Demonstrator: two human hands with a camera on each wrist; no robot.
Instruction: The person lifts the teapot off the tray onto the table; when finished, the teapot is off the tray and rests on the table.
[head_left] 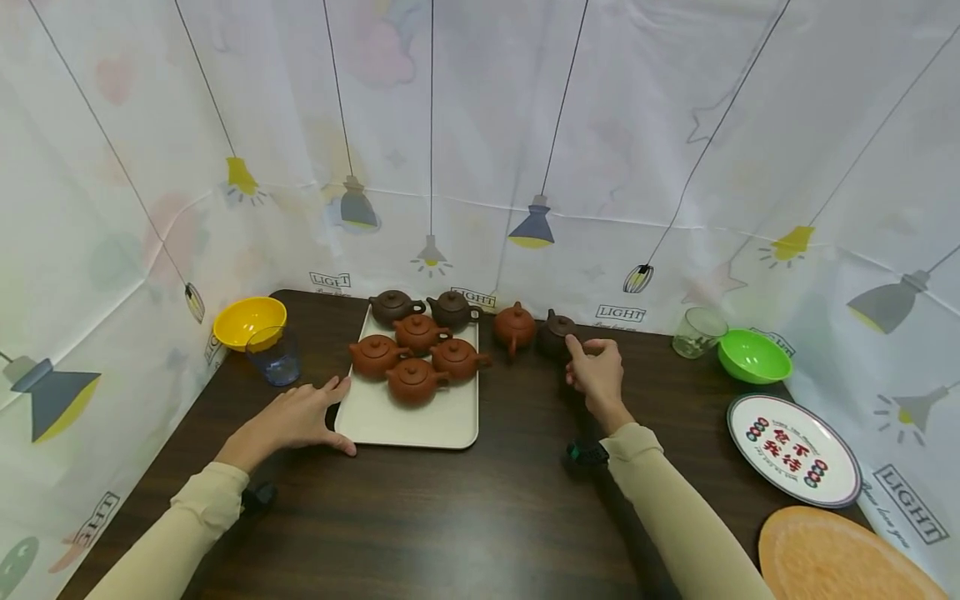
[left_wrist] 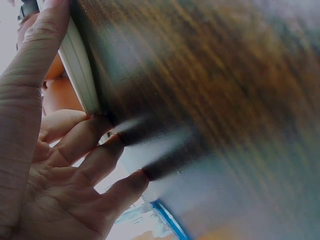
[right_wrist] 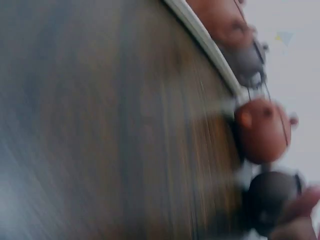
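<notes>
A cream tray (head_left: 420,421) on the dark table carries several clay teapots (head_left: 412,379), brown and dark. My left hand (head_left: 296,417) rests flat against the tray's left edge with fingers spread. In the left wrist view the thumb of the left hand (left_wrist: 50,165) lies along the tray rim (left_wrist: 77,65). To the right of the tray stand a reddish teapot (head_left: 514,327) and a dark teapot (head_left: 555,332). My right hand (head_left: 596,375) is beside the dark teapot, index fingertip touching it, other fingers loosely curled. The blurred right wrist view shows the dark teapot (right_wrist: 272,197) and the reddish teapot (right_wrist: 260,130).
A yellow bowl (head_left: 249,320) and a blue glass (head_left: 274,355) stand at the back left. At the right are a clear glass (head_left: 697,332), a green bowl (head_left: 753,355), a printed plate (head_left: 793,450) and an orange plate (head_left: 840,558). Curtains enclose the table on three sides.
</notes>
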